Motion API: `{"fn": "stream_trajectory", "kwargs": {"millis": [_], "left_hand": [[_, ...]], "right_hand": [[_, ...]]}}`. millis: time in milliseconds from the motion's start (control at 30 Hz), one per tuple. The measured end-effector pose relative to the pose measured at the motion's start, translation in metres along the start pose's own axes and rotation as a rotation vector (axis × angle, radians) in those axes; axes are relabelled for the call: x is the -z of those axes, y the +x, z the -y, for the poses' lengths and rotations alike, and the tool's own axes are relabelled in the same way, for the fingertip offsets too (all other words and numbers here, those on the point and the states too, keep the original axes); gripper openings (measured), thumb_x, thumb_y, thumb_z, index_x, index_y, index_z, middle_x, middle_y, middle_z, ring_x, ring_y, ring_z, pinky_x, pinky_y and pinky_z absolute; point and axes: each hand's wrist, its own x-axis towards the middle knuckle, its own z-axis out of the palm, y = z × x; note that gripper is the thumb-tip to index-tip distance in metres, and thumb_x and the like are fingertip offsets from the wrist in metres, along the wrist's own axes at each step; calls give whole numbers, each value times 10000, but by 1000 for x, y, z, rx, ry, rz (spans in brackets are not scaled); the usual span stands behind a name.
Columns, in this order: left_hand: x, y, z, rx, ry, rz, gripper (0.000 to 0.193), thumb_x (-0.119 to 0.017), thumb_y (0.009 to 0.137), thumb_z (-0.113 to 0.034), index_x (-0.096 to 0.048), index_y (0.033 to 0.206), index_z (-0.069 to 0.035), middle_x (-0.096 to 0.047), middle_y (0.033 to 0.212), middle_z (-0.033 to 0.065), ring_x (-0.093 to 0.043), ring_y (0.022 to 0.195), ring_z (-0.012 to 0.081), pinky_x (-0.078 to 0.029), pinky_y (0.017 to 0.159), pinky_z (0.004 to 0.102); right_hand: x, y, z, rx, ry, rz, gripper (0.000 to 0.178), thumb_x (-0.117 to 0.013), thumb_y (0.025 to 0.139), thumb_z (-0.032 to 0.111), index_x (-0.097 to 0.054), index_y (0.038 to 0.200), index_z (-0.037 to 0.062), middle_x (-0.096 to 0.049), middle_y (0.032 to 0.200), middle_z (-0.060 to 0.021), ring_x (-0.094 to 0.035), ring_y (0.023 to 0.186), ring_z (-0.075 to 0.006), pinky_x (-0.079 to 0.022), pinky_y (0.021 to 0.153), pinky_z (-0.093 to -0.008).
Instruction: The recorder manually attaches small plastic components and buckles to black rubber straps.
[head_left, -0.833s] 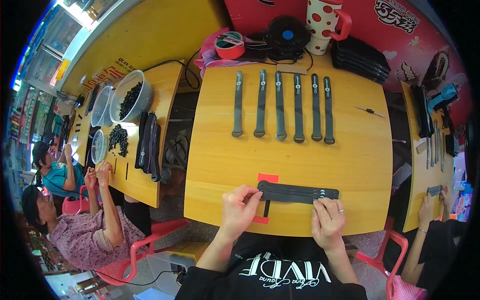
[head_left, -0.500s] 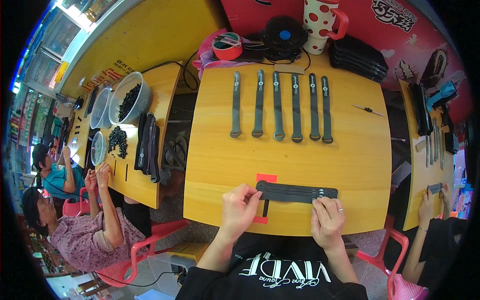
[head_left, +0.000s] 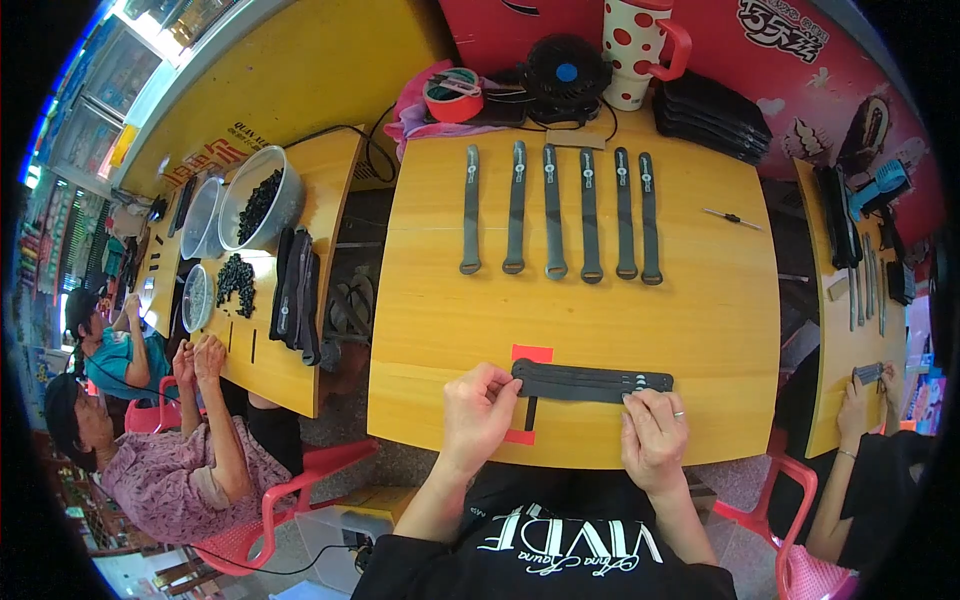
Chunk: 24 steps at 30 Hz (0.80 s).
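Note:
A stack of dark straps (head_left: pixel 590 382) lies sideways near the table's front edge, layered slightly apart, with small white marks near its right end. My left hand (head_left: pixel 480 412) pinches the stack's left end between thumb and fingers. At the lower right part of the stack, my right hand (head_left: pixel 655 435), with a ring on one finger, is closed on its edge. Under the left end runs a short black strip (head_left: pixel 531 414) between two pieces of red tape (head_left: pixel 532 353). Farther off, several grey straps (head_left: pixel 516 208) with slotted ends lie in a spaced row.
A thin pen-like tool (head_left: pixel 733 217) lies to the right. Along the back stand a red tape roll (head_left: pixel 453 96), a black fan (head_left: pixel 566 68), a dotted tumbler (head_left: pixel 633 55) and stacked black pouches (head_left: pixel 712 118). Co-workers sit at side tables; tubs of black parts (head_left: pixel 262 198) stand left.
Both hands stay on the strap stack in nearly the same place. The white marks near its right end look slightly more spread; otherwise only the view shifts a little.

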Motion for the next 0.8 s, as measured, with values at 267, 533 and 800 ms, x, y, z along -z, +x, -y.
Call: {"fn": "stream_trajectory", "kwargs": {"millis": [267, 533, 800], "left_hand": [[28, -14, 4, -193, 232, -60, 128, -626, 864, -18, -618, 984, 23, -653, 917, 187, -647, 806, 304, -486, 659, 364], [15, -32, -17, -485, 771, 562, 939, -560, 853, -605, -291, 1481, 39, -113, 1617, 166, -56, 1504, 335, -155, 1114, 621], [12, -27, 8, -516, 825, 573, 1114, -420, 783, -804, -252, 1492, 39, -108, 1618, 171, -63, 1500, 355, -136, 1121, 624]], "right_hand": [[2, -7, -1, 19, 48, -57, 271, -688, 699, -43, -670, 970, -40, -630, 972, -144, -594, 811, -319, -489, 714, -393], [-24, -2, 52, 158, -233, 226, 515, -641, 846, 350, -606, 1240, 19, -518, 1381, -113, -452, 1271, -300, -361, 989, -440], [5, -26, 17, -103, -479, 367, 819, -541, 820, 648, -534, 1357, 30, -357, 1534, -114, -239, 1425, -332, -257, 1034, -535]]}}
